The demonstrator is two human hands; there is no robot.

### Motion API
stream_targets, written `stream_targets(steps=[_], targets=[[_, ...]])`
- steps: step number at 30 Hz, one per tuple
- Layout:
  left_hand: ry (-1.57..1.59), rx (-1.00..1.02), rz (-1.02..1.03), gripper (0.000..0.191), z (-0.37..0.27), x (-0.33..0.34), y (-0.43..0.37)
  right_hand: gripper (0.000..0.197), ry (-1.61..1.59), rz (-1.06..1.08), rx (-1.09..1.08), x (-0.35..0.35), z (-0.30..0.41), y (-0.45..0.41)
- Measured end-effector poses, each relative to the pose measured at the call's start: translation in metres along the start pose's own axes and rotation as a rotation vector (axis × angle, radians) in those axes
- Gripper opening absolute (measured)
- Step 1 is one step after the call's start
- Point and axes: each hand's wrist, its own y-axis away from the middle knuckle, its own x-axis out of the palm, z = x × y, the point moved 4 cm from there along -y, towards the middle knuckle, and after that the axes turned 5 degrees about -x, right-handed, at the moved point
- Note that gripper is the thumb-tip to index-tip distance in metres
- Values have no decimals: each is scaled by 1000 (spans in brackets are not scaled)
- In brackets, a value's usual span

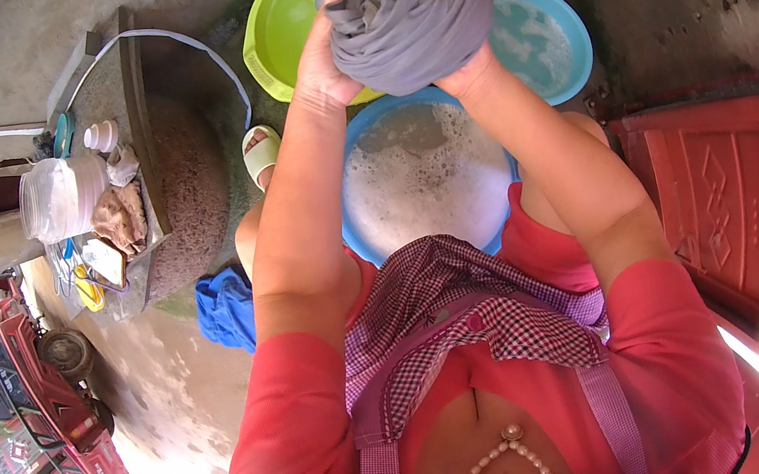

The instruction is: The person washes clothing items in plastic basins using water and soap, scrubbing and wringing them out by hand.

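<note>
A bundled grey cloth garment (414, 25) with a small dark tag is held up between my two hands, above the meeting rims of the basins. My left hand (325, 56) grips its left side, with the thumb up along it. Beneath its right part is my right hand (469, 73), its fingers mostly hidden by the cloth. Below lies a blue basin (349, 219) of foamy, greyish water. Behind the bundle stands a green basin (262, 44) holding water, and to the right a smaller light-blue basin (585, 63) with some suds.
A hose (193, 41) loops from a stone ledge (139, 127) bearing stacked plastic tubs (64, 197) and a brown cloth (119, 218). A blue cloth (225, 310) lies on the floor at left. Right is a red panelled door (722, 192); far left, a red vehicle (47, 379).
</note>
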Motion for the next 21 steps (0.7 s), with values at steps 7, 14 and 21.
stream_targets(steps=[7,14,21], targets=[[14,-39,-493,41,-25,-43,2,37,856,-831,-128,-54,25,-8],[-107,59,-553,41,-65,-50,11,31,852,-926,95,-59,11,-22],[1,140,-342,53,-81,-43,11,28,883,-819,-113,-70,32,-62]])
